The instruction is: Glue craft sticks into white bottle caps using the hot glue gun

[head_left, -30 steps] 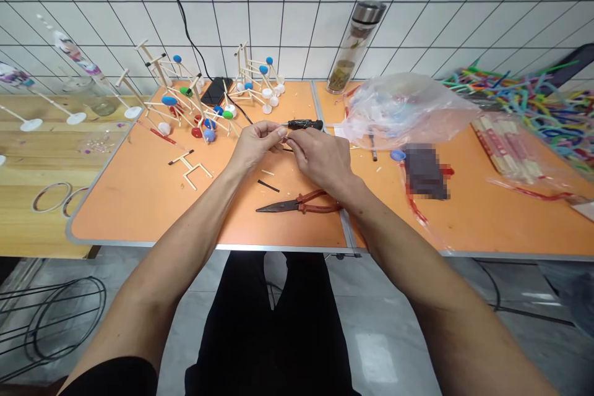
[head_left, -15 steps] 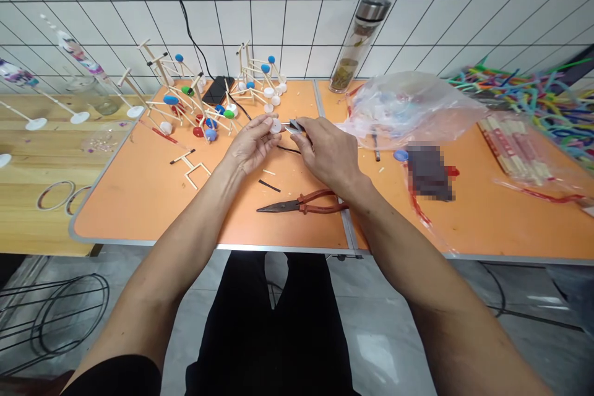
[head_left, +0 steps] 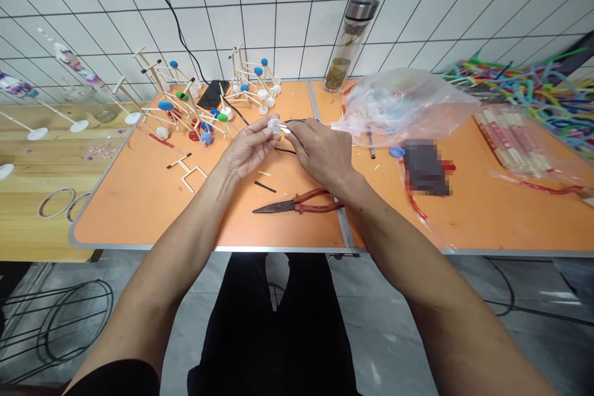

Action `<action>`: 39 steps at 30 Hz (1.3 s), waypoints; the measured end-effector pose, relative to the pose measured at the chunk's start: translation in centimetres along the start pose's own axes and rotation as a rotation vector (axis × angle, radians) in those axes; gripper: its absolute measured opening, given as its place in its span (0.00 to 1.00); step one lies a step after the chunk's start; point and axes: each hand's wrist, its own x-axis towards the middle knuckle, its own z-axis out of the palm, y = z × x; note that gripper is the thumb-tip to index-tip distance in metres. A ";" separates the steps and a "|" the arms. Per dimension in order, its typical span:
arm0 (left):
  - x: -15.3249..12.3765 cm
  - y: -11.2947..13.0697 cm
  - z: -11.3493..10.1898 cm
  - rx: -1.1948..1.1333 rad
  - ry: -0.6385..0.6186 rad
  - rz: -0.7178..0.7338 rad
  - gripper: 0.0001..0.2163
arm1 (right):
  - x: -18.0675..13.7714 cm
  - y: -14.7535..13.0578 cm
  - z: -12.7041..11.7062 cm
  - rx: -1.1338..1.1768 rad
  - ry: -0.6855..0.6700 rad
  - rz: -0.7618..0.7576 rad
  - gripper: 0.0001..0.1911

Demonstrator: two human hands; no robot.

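Observation:
Over the orange table [head_left: 139,210], my left hand [head_left: 248,150] pinches a small white bottle cap [head_left: 274,125] between thumb and fingers. My right hand [head_left: 320,151] holds a thin pointed tool by its handle, its metal tip [head_left: 284,130] touching the cap. Most of the tool is hidden inside my fist. Red-handled long-nose pliers [head_left: 297,203] lie on the table just in front of both hands. A short black stick [head_left: 265,186] and a small wooden piece lie below my left hand.
Stick-and-cap models [head_left: 195,111] stand at the back left, a loose wooden frame [head_left: 191,170] nearer. A phone [head_left: 213,93] with a black cable lies behind. A glass bottle [head_left: 346,46], a clear plastic bag [head_left: 403,105], a blue cap [head_left: 397,152] and coloured straws [head_left: 524,90] are to the right.
The black-handled tool that lay behind my hands is now in my right hand. My left hand has turned the white cap up, and the tool tip has met it.

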 end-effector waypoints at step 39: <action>-0.5 -0.9 1.0 0.392 -0.025 0.272 0.24 | 1.2 1.2 1.5 0.769 -0.164 0.195 0.24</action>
